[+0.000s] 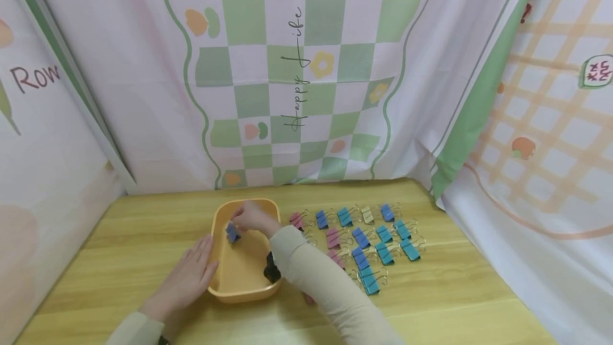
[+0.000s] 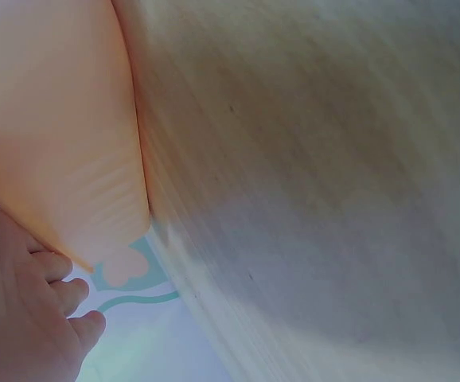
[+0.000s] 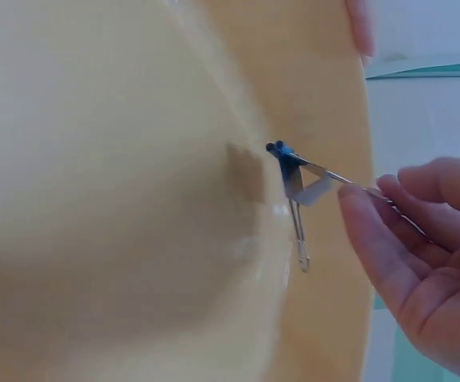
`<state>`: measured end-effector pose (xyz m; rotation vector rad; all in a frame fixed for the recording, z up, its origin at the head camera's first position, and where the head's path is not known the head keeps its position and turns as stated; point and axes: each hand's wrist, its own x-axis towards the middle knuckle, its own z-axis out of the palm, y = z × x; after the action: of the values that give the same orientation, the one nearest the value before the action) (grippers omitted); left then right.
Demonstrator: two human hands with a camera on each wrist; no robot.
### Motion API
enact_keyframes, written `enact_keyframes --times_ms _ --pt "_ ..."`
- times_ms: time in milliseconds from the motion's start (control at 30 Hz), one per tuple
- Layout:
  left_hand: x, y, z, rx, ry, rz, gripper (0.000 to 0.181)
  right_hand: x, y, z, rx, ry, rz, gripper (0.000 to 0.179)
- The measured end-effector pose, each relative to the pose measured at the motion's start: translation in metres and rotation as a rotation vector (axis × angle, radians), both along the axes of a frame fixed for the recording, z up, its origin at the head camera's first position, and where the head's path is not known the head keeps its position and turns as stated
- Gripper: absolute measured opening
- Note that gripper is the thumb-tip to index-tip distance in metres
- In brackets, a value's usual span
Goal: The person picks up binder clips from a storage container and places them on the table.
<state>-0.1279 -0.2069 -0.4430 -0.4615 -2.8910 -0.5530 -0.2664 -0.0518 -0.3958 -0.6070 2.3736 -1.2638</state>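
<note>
My right hand (image 1: pixel 254 218) reaches into a yellow-orange plastic bin (image 1: pixel 244 297). It pinches a blue binder clip (image 1: pixel 232 232) by one wire handle. The right wrist view shows the clip (image 3: pixel 291 175) close to the bin's inner wall, its other wire handle hanging free. Apart from this clip, the visible part of the bin floor is bare. My left hand (image 1: pixel 189 270) lies along the bin's left side, fingers fairly straight at the rim. From the left wrist, those fingers (image 2: pixel 69 296) show beside the bin's outer wall (image 2: pixel 63 119).
Right of the bin, several binder clips in pink, blue, teal (image 1: pixel 370 280) and pale yellow (image 1: pixel 367 214) lie in rough rows on the wooden table (image 1: pixel 455 292). My right forearm (image 1: pixel 330 292) covers some of them. Printed curtains (image 1: pixel 306 68) hang behind and at both sides.
</note>
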Motion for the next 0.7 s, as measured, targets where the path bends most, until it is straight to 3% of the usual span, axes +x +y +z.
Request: enact_keyframes --times_ms 133,433,633,700 --pt "0.0 0.0 -0.001 0.001 0.0 -0.003 0.056 -0.002 0.004 0.01 -0.043 0.033 -0.026 0.015" --pt "0.001 0.001 -0.001 -0.001 -0.014 0.006 0.056 -0.008 0.019 0.027 -0.186 -0.002 -0.027 0.017" --pt "0.001 0.001 -0.001 -0.004 -0.007 0.01 0.056 -0.006 0.039 0.041 -0.25 -0.008 -0.022 0.016" --pt "0.001 0.001 -0.002 -0.003 -0.005 0.008 0.056 0.0 0.048 0.054 -0.277 -0.016 -0.021 0.017"
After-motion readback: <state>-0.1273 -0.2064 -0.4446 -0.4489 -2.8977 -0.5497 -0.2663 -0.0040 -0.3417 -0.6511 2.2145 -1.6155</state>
